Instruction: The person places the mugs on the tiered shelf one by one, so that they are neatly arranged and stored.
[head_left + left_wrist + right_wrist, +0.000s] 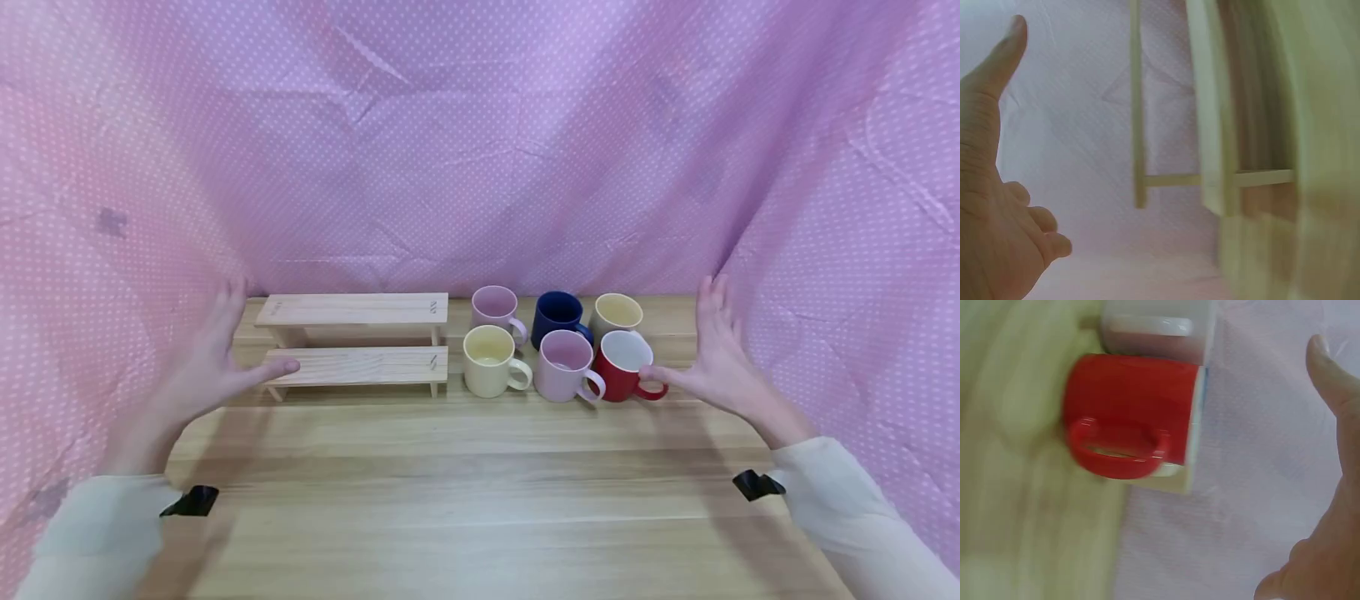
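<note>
My left hand [206, 362] is held up with thumb and fingers spread, at the left end of a two-step wooden rack [360, 364]; nothing is in it. On the other side my right hand [716, 358] is spread the same way, empty, its thumb overlapping the handle side of a red mug [618, 379] in the head view. In the right wrist view the red mug [1129, 412] stands apart from the hand. Beside it are a pink mug [558, 379] and a cream mug [486, 371] in front, with another pink mug [491, 308], a navy mug [555, 321] and a pale yellow mug [617, 312] behind.
The wooden table [465, 500] carries the rack at back left and the mugs at back centre-right, in two close rows with handles toward the right. A pink dotted cloth [480, 167] hangs behind the table and along both sides.
</note>
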Action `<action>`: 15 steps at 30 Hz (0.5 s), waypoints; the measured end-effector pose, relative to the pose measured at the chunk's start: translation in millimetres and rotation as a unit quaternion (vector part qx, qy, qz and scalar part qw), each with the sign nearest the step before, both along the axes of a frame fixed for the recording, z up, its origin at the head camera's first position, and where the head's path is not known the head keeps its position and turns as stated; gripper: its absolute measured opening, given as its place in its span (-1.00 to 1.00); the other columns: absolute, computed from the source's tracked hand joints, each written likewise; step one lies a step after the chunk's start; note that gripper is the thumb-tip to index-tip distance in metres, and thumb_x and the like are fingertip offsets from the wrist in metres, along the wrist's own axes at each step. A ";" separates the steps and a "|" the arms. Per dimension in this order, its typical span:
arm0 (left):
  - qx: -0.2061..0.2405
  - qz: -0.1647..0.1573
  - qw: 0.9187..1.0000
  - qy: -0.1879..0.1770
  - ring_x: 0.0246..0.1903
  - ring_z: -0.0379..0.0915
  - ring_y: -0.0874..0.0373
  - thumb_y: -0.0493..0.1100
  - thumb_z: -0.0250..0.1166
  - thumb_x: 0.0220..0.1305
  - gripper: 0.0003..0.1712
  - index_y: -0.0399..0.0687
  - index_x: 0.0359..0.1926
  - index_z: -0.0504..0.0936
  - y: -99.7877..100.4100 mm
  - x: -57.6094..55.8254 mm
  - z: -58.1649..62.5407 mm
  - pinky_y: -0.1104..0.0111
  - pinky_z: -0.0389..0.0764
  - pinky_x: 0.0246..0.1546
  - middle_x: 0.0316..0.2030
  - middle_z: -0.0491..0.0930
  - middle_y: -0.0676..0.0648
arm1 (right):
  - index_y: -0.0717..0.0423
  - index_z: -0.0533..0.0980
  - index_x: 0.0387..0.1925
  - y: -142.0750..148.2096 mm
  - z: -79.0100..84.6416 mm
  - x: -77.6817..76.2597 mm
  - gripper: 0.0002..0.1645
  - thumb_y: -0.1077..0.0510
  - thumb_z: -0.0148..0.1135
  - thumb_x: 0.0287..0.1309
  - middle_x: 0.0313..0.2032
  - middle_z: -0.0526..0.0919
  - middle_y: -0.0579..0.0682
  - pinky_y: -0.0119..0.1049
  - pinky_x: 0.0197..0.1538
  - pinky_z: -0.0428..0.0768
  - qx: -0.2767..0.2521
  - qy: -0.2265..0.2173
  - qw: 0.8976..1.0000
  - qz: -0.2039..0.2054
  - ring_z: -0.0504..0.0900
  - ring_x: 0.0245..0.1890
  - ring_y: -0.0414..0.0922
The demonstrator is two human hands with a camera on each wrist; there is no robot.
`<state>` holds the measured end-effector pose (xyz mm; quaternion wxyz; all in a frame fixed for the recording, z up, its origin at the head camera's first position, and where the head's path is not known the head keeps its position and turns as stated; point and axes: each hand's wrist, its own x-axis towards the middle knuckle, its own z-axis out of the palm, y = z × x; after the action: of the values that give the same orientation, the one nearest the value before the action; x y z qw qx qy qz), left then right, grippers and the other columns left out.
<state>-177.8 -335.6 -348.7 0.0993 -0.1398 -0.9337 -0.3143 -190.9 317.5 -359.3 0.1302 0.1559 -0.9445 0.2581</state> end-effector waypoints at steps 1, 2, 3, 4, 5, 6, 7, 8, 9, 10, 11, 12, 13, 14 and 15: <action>0.022 -0.005 1.000 0.001 0.52 -0.65 -0.03 0.03 0.57 0.11 0.45 0.45 0.58 -0.46 -1.6 -1.0 -6.3 -0.37 -0.49 0.38 0.56 -0.57 0.10 | -0.08 -0.64 0.55 1.5 -5.3 1.0 0.82 -0.13 0.69 -0.19 0.51 -0.74 0.06 0.46 0.39 -0.47 -0.016 -0.006 1.000 -0.001 -0.65 0.50 0.16; 0.043 -0.009 0.999 0.000 0.52 -0.62 -0.01 -0.02 0.58 0.10 0.47 0.47 0.58 -0.45 -3.6 -2.2 -13.0 -0.37 -0.48 0.38 0.56 -0.55 0.12 | -0.11 -0.64 0.54 2.7 -10.8 1.8 0.83 -0.10 0.71 -0.20 0.51 -0.75 0.03 0.46 0.40 -0.43 -0.031 -0.013 0.999 0.000 -0.62 0.50 0.17; 0.062 -0.010 0.998 -0.005 0.52 -0.60 0.02 -0.05 0.58 0.10 0.47 0.49 0.58 -0.45 -5.8 -3.2 -19.5 -0.36 -0.48 0.39 0.56 -0.55 0.16 | -0.15 -0.65 0.54 3.7 -16.4 2.5 0.83 -0.08 0.71 -0.19 0.51 -0.76 -0.01 0.45 0.41 -0.39 -0.048 -0.024 0.999 0.000 -0.61 0.51 0.17; 0.079 -0.011 0.997 -0.011 0.52 -0.60 0.04 -0.08 0.58 0.10 0.48 0.51 0.58 -0.46 -8.3 -3.8 -26.1 -0.35 -0.48 0.39 0.55 -0.55 0.19 | -0.18 -0.66 0.53 4.8 -22.0 2.9 0.82 -0.05 0.71 -0.17 0.50 -0.76 -0.03 0.44 0.43 -0.35 -0.064 -0.034 0.997 0.001 -0.59 0.51 0.17; 0.090 -0.009 0.996 -0.019 0.52 -0.58 0.03 -0.09 0.57 0.11 0.47 0.52 0.57 -0.46 -11.3 -4.0 -32.6 -0.36 -0.44 0.40 0.55 -0.54 0.22 | -0.21 -0.67 0.53 5.7 -27.7 3.1 0.81 -0.03 0.70 -0.15 0.50 -0.77 -0.05 0.43 0.44 -0.32 -0.080 -0.044 0.996 0.003 -0.57 0.51 0.17; 0.098 -0.006 0.995 -0.029 0.52 -0.57 0.01 -0.10 0.56 0.13 0.46 0.52 0.57 -0.47 -14.2 -3.7 -38.5 -0.39 -0.38 0.39 0.55 -0.54 0.24 | -0.24 -0.68 0.52 6.5 -33.4 3.3 0.80 0.00 0.70 -0.13 0.50 -0.76 -0.07 0.42 0.45 -0.29 -0.095 -0.055 0.994 0.006 -0.54 0.52 0.19; 0.104 -0.004 0.994 -0.041 0.53 -0.53 -0.05 -0.11 0.54 0.16 0.44 0.52 0.56 -0.48 -17.4 -3.2 -44.1 -0.41 -0.30 0.38 0.55 -0.53 0.24 | -0.28 -0.70 0.51 7.2 -38.7 3.4 0.79 0.02 0.68 -0.10 0.51 -0.75 -0.08 0.41 0.46 -0.27 -0.111 -0.066 0.992 0.007 -0.51 0.52 0.20; 0.110 -0.001 0.992 -0.056 0.53 -0.49 -0.16 -0.10 0.53 0.19 0.42 0.54 0.55 -0.49 -20.4 -2.5 -49.4 -0.43 -0.23 0.37 0.55 -0.54 0.25 | -0.31 -0.71 0.50 8.0 -43.7 3.5 0.79 0.04 0.68 -0.09 0.51 -0.74 -0.07 0.41 0.46 -0.24 -0.118 -0.075 0.990 0.006 -0.46 0.52 0.25; 0.115 0.001 0.991 -0.075 0.52 -0.46 -0.27 -0.10 0.50 0.22 0.40 0.57 0.54 -0.50 -23.0 -1.4 -54.2 -0.45 -0.17 0.35 0.54 -0.56 0.26 | -0.33 -0.72 0.49 8.8 -48.1 3.7 0.79 0.04 0.67 -0.08 0.52 -0.72 -0.06 0.41 0.46 -0.22 -0.123 -0.085 0.989 0.005 -0.43 0.52 0.29; 0.120 0.003 0.988 -0.093 0.50 -0.42 -0.36 -0.09 0.49 0.25 0.38 0.59 0.53 -0.50 -25.4 -0.8 -58.9 -0.44 -0.09 0.34 0.54 -0.57 0.24 | -0.33 -0.73 0.48 9.3 -52.1 4.1 0.78 0.05 0.66 -0.06 0.52 -0.71 -0.05 0.41 0.46 -0.21 -0.128 -0.094 0.987 0.003 -0.40 0.52 0.32; 0.130 0.000 0.985 -0.112 0.48 -0.39 -0.43 -0.10 0.47 0.28 0.36 0.60 0.52 -0.51 -27.4 -0.3 -63.1 -0.43 -0.02 0.32 0.54 -0.58 0.24 | -0.35 -0.74 0.47 9.9 -56.0 4.4 0.78 0.05 0.66 -0.05 0.52 -0.70 -0.05 0.42 0.45 -0.20 -0.133 -0.103 0.986 0.002 -0.38 0.51 0.34; 0.134 -0.002 0.983 -0.128 0.47 -0.36 -0.48 -0.10 0.45 0.30 0.35 0.61 0.51 -0.52 -29.0 -0.2 -67.3 -0.39 0.05 0.31 0.53 -0.60 0.23 | -0.36 -0.75 0.47 10.1 -59.4 4.7 0.77 0.06 0.65 -0.03 0.52 -0.70 -0.05 0.43 0.44 -0.19 -0.140 -0.112 0.984 0.002 -0.37 0.51 0.35; 0.146 -0.006 0.979 -0.144 0.46 -0.34 -0.50 -0.11 0.44 0.32 0.34 0.62 0.51 -0.54 -30.2 -0.7 -72.1 -0.27 0.12 0.35 0.53 -0.62 0.22 | -0.36 -0.75 0.46 10.1 -62.6 4.4 0.76 0.08 0.64 -0.02 0.52 -0.71 -0.05 0.43 0.44 -0.19 -0.151 -0.118 0.982 0.006 -0.39 0.51 0.33; 0.152 -0.012 0.976 -0.154 0.46 -0.33 -0.50 -0.12 0.42 0.33 0.33 0.62 0.51 -0.55 -31.0 -1.5 -76.8 -0.12 0.20 0.38 0.54 -0.63 0.20 | -0.36 -0.76 0.46 9.7 -65.5 4.2 0.75 0.11 0.62 0.00 0.52 -0.71 -0.07 0.45 0.43 -0.18 -0.165 -0.127 0.978 0.013 -0.43 0.52 0.30; 0.160 -0.016 0.974 -0.161 0.47 -0.30 -0.46 -0.13 0.42 0.34 0.33 0.61 0.51 -0.55 -31.5 -2.5 -81.6 0.04 0.32 0.36 0.55 -0.61 0.13 | -0.38 -0.76 0.46 9.1 -68.1 3.8 0.73 0.15 0.60 0.03 0.51 -0.73 -0.08 0.44 0.43 -0.19 -0.185 -0.137 0.973 0.023 -0.47 0.52 0.26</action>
<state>-180.3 -367.0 -430.3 -0.0366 -0.0849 -0.8726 -0.4796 -187.1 326.6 -427.4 0.0199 0.1140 -0.8854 0.4502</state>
